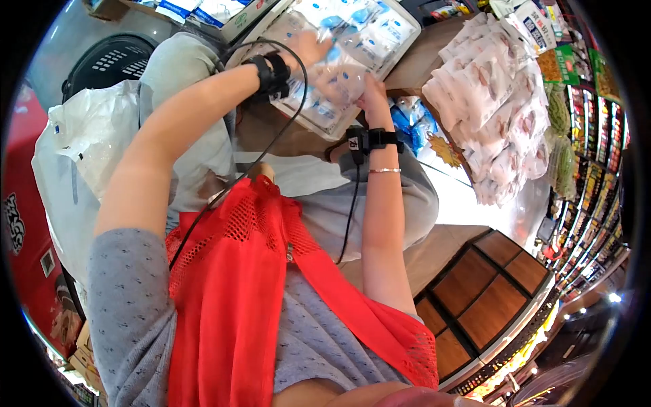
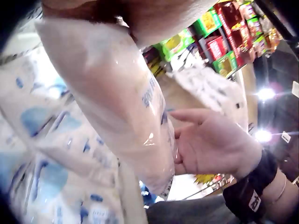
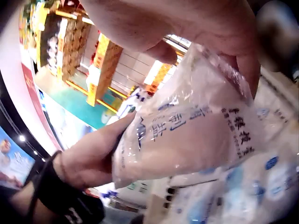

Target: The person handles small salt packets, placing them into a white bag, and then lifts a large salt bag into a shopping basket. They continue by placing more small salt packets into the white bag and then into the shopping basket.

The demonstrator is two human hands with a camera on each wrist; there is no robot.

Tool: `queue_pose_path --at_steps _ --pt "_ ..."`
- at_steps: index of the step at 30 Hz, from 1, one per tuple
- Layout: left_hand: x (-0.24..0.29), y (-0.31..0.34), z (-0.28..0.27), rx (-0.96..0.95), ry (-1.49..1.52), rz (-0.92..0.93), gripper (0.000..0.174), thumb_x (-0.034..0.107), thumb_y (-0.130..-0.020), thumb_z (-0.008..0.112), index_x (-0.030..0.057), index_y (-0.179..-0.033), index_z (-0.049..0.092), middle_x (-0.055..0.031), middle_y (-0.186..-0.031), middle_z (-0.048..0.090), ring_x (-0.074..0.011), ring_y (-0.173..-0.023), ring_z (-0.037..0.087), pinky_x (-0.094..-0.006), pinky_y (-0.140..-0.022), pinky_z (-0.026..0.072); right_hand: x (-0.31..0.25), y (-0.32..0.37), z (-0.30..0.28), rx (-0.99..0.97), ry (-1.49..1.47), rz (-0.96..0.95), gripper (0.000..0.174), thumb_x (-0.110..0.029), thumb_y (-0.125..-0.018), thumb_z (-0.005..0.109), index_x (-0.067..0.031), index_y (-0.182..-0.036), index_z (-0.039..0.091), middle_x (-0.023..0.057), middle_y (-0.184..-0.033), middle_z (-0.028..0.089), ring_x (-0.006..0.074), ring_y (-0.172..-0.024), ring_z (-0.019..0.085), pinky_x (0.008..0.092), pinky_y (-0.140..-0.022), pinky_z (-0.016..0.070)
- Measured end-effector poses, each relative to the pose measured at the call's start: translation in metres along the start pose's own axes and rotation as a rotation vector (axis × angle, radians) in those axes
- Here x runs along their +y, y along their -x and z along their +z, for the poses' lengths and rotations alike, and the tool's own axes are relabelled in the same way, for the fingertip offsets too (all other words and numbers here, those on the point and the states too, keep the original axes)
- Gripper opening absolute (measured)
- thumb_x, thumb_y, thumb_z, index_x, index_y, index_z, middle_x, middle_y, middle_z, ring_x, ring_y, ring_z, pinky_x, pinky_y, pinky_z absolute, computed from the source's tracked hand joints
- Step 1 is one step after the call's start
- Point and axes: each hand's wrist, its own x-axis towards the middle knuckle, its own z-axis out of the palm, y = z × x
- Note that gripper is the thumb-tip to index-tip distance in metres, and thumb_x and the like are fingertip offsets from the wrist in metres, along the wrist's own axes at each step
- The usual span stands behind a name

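A clear plastic bag of salt (image 2: 117,98) with blue and dark printing hangs between both hands over an open box (image 1: 324,127). My left hand (image 1: 308,51) grips one end of it, with its fingers partly hidden behind the bag in the right wrist view. At the other end, my right hand (image 1: 371,98) pinches a corner, with thumb and fingers on opposite sides of the film in the right wrist view. Similar blue-and-white packets (image 1: 380,34) lie flat in the box below. The bag (image 3: 187,135) is tilted, its lettering facing the right wrist camera.
Right of the box rises a heap of pale filled bags (image 1: 488,102). Packed store shelves (image 1: 597,142) stand beyond. A black basket (image 1: 112,61) and a large white plastic bag (image 1: 95,139) are at the left. Dark cables run from both wrists.
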Motion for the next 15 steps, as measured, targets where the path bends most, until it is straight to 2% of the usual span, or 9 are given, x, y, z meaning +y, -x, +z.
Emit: queue_pose_path --at_steps 2,6,7,8,10,11,12,14,15 --pt "-0.022 0.0 0.021 -0.397 0.052 -0.219 0.057 0.05 -0.08 0.051 -0.0056 -0.074 0.063 -0.0231 -0.071 0.061 -0.0339 -0.069 0.061 -0.0412 -0.065 0.0465 0.044 -0.022 0.007 0.084 0.104 -0.005 0.043 -0.03 -0.084 0.049 0.0035 -0.11 0.046 0.015 -0.085 0.06 0.0252 -0.077 0.062 0.0331 -0.059 0.0499" --pt "-0.052 0.011 0.06 -0.568 -0.062 -0.131 0.062 0.051 -0.081 0.051 -0.0102 -0.081 0.06 -0.0228 -0.072 0.061 -0.0315 -0.061 0.058 -0.038 -0.057 0.0449 0.073 -0.014 0.006 0.064 0.897 -0.228 0.056 -0.032 -0.081 0.054 0.0073 -0.118 0.038 0.0217 -0.091 0.059 0.0326 -0.091 0.06 0.0376 -0.074 0.0492" --pt "-0.06 0.016 0.065 -0.571 -0.08 -0.072 0.062 0.051 -0.08 0.051 -0.0101 -0.083 0.06 -0.023 -0.075 0.061 -0.0319 -0.063 0.059 -0.0378 -0.058 0.0453 0.036 0.023 0.014 0.005 0.992 -0.123 0.057 -0.032 -0.08 0.054 0.0089 -0.117 0.039 0.0262 -0.092 0.058 0.0378 -0.089 0.058 0.0398 -0.078 0.0465" --pt "-0.065 0.02 0.073 -0.575 -0.095 -0.013 0.063 0.052 -0.08 0.051 -0.0099 -0.086 0.06 -0.0232 -0.077 0.061 -0.0323 -0.065 0.06 -0.0376 -0.059 0.0457 0.027 0.033 0.015 0.031 1.039 -0.208 0.057 -0.031 -0.079 0.055 0.0088 -0.117 0.039 0.0264 -0.09 0.058 0.0385 -0.086 0.058 0.0412 -0.077 0.0462" --pt "-0.068 0.015 0.084 -0.684 -0.035 -0.203 0.064 0.054 -0.078 0.052 -0.0089 -0.084 0.061 -0.0227 -0.077 0.062 -0.0303 -0.066 0.061 -0.0367 -0.06 0.0462 0.013 0.049 0.018 0.082 1.128 -0.377 0.057 -0.03 -0.078 0.056 0.0087 -0.116 0.039 0.0269 -0.088 0.058 0.0399 -0.082 0.058 0.0438 -0.074 0.0457" --pt "-0.064 0.018 0.082 -0.684 -0.008 -0.24 0.064 0.055 -0.078 0.052 -0.0086 -0.083 0.061 -0.0226 -0.077 0.062 -0.0297 -0.066 0.061 -0.0364 -0.059 0.0463 -0.001 0.06 0.023 0.045 1.085 -0.353 0.057 -0.029 -0.078 0.056 0.0075 -0.117 0.039 0.0284 -0.097 0.055 0.0407 -0.088 0.054 0.0454 -0.078 0.0427" --pt "-0.058 0.021 0.077 -0.679 0.018 -0.277 0.064 0.055 -0.078 0.052 -0.0084 -0.082 0.061 -0.0224 -0.077 0.062 -0.0292 -0.066 0.061 -0.0361 -0.059 0.0464 0.005 0.061 0.029 0.087 1.087 -0.493 0.055 -0.029 -0.078 0.055 0.0059 -0.117 0.04 0.0279 -0.103 0.052 0.0411 -0.095 0.051 0.0445 -0.081 0.0414" --pt "-0.054 0.029 0.078 -0.642 -0.044 -0.157 0.065 0.052 -0.078 0.054 -0.0086 -0.101 0.053 -0.0198 -0.078 0.061 -0.0315 -0.065 0.06 -0.0372 -0.06 0.0473 0.024 0.055 0.042 0.168 1.072 -0.791 0.051 -0.028 -0.079 0.054 0.0028 -0.117 0.043 0.027 -0.114 0.046 0.0418 -0.108 0.044 0.0427 -0.088 0.0388" --pt "-0.056 0.032 0.085 -0.624 -0.111 -0.123 0.066 0.051 -0.078 0.055 -0.0075 -0.108 0.049 -0.0203 -0.084 0.061 -0.0321 -0.069 0.06 -0.0379 -0.062 0.0475 0.051 0.036 0.045 0.107 1.082 -0.794 0.07 -0.035 -0.076 0.058 0.0001 -0.13 0.03 0.0278 -0.13 0.028 0.0426 -0.122 0.027 0.0469 -0.097 0.0293"
